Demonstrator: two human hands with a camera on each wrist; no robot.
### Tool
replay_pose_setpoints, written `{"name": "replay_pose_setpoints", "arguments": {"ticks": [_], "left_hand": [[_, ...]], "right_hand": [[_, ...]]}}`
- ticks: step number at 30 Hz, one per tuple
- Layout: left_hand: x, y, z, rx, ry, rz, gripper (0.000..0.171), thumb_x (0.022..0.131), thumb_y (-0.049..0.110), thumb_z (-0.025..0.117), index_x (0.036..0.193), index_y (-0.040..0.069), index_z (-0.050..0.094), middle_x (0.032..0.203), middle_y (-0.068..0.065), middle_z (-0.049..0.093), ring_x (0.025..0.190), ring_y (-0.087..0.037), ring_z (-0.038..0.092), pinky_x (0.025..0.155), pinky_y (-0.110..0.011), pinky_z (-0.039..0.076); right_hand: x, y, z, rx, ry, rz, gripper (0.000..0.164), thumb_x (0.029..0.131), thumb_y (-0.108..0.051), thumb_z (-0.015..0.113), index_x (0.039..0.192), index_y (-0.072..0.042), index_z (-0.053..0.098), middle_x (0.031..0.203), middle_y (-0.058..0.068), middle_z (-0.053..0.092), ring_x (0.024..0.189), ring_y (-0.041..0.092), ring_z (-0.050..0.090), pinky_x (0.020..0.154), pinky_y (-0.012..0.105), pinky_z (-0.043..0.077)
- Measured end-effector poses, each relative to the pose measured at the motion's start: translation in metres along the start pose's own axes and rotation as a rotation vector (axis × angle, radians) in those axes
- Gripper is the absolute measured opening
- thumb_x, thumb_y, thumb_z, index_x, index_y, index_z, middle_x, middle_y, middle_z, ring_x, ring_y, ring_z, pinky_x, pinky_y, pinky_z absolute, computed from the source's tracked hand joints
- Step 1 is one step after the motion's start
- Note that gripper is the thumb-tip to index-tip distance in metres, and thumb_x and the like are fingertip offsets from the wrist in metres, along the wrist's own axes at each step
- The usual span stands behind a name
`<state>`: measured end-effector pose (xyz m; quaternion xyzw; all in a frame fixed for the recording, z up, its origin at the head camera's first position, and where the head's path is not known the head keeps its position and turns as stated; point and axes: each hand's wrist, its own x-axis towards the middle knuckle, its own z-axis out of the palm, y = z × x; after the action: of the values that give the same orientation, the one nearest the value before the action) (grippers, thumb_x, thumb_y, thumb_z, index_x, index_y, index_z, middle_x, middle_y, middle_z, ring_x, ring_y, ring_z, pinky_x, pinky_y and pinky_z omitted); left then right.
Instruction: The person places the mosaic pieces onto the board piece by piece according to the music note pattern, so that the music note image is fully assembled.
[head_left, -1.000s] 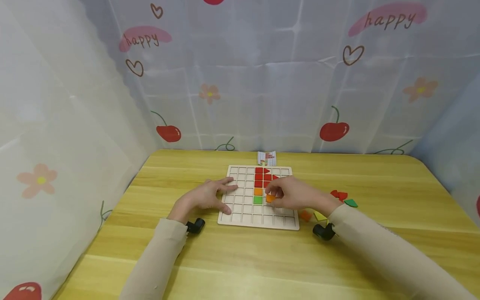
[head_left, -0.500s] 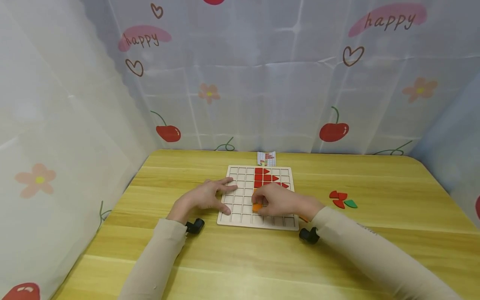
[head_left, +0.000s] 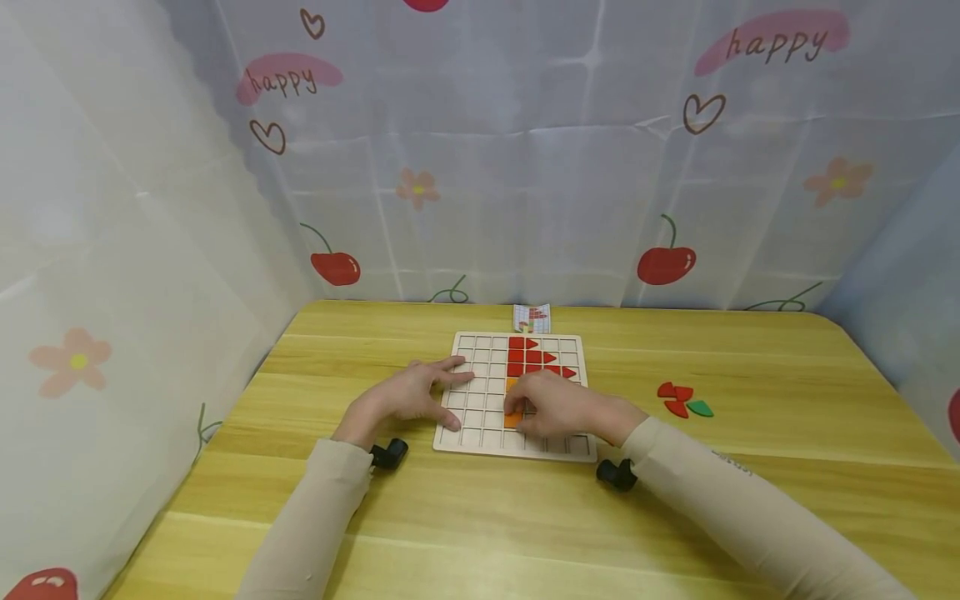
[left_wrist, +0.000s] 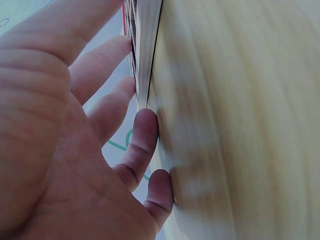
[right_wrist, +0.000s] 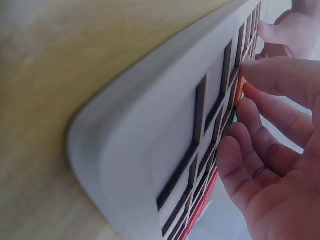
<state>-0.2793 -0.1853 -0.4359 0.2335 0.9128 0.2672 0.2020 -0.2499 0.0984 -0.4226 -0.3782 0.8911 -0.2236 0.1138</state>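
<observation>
A pale wooden grid board (head_left: 471,440) lies on the table. My right hand (head_left: 558,404) bends over its middle, pinching an orange square tile (head_left: 513,421) at a cell in the column below the red tiles. In the right wrist view, thumb and index finger meet at the orange tile (right_wrist: 240,90), with a bit of a green tile (right_wrist: 233,115) beyond. Red square and pointed tiles (head_left: 517,356) fill cells at the board's upper part. My left hand (head_left: 408,392) is spread at the left edge; in the left wrist view its fingers (left_wrist: 145,130) touch board edge and table.
Several loose red and green tiles (head_left: 677,408) lie on the table right of the board. A printed pattern card (head_left: 532,318) sits behind the board's far edge. A patterned curtain (head_left: 480,167) encloses the table's back and sides.
My right hand has moved left and slightly nearer with the orange tile, down to the cell column, uncovering red pointed tiles. The left hand has stayed put.
</observation>
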Motion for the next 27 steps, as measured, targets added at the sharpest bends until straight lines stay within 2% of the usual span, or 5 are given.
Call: {"name": "replay_pose_setpoints", "arguments": {"ticks": [8, 13, 17, 22, 27], "left_hand": [[-0.002, 0.0, 0.003, -0.009, -0.004, -0.013, 0.085, 0.077, 0.04, 0.088, 0.153, 0.037, 0.049, 0.171, 0.015, 0.022, 0.156, -0.037, 0.018, 0.123, -0.058, 0.025], [-0.001, 0.0, 0.003, -0.007, -0.005, -0.016, 0.086, 0.077, 0.041, 0.089, 0.153, 0.037, 0.048, 0.172, 0.015, 0.021, 0.156, -0.038, 0.019, 0.122, -0.059, 0.025], [-0.001, 0.0, 0.002, -0.009, -0.003, -0.012, 0.087, 0.077, 0.041, 0.089, 0.154, 0.037, 0.047, 0.172, 0.015, 0.021, 0.157, -0.039, 0.016, 0.124, -0.058, 0.024], [0.0, 0.0, 0.001, -0.018, -0.005, -0.015, 0.087, 0.077, 0.04, 0.089, 0.154, 0.036, 0.047, 0.172, 0.015, 0.02, 0.158, -0.038, 0.013, 0.125, -0.058, 0.02], [0.0, 0.001, -0.001, -0.015, -0.007, -0.01, 0.087, 0.077, 0.041, 0.089, 0.154, 0.036, 0.047, 0.172, 0.013, 0.021, 0.159, -0.04, 0.01, 0.126, -0.06, 0.016]], "right_hand": [[-0.005, 0.002, 0.0, 0.02, -0.006, -0.028, 0.015, 0.093, -0.014, 0.074, 0.107, -0.012, 0.079, 0.098, -0.004, 0.072, 0.084, 0.012, 0.059, 0.079, 0.028, 0.051], [-0.016, 0.006, -0.006, 0.052, 0.029, -0.06, 0.014, 0.094, -0.012, 0.072, 0.106, -0.011, 0.08, 0.095, -0.006, 0.072, 0.082, 0.007, 0.059, 0.077, 0.025, 0.052], [-0.028, 0.013, -0.015, 0.081, 0.052, -0.052, 0.015, 0.094, -0.009, 0.07, 0.105, -0.009, 0.079, 0.093, -0.005, 0.07, 0.08, 0.005, 0.058, 0.074, 0.023, 0.052], [-0.051, 0.023, -0.026, 0.128, 0.034, 0.015, 0.017, 0.095, -0.009, 0.07, 0.11, -0.007, 0.078, 0.095, -0.003, 0.07, 0.08, 0.009, 0.056, 0.072, 0.023, 0.051], [-0.073, 0.034, -0.034, 0.136, 0.025, 0.116, 0.019, 0.096, -0.013, 0.072, 0.114, -0.01, 0.077, 0.096, -0.004, 0.068, 0.081, 0.012, 0.055, 0.07, 0.024, 0.049]]}}
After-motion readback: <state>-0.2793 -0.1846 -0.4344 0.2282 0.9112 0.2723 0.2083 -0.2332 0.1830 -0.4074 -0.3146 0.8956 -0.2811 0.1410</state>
